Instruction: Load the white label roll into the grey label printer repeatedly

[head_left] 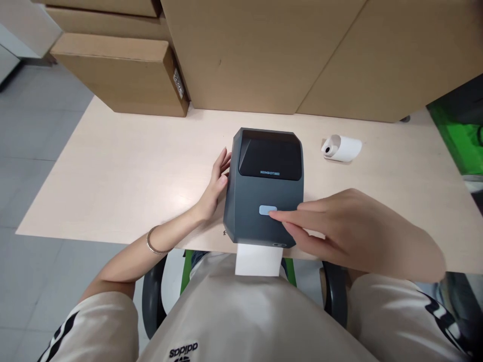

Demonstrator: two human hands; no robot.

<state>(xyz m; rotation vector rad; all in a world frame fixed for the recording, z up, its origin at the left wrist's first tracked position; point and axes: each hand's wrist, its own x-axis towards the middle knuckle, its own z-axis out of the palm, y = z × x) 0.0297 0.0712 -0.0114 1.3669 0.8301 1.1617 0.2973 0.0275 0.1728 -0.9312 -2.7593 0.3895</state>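
A dark grey label printer stands near the front edge of the table, with a black glossy window in its top. White label paper sticks out of its front and hangs past the table edge. My left hand lies against the printer's left side, fingers stretched out and partly hidden behind it. With its index fingertip, my right hand touches the pale blue button on the printer's top. Its thumb is held apart near the front right corner, and nothing is gripped.
A small roll of white paper lies partly unwound on the table, right of the printer. Large cardboard boxes line the back edge, with a smaller carton at back left. Chair armrests flank my body.
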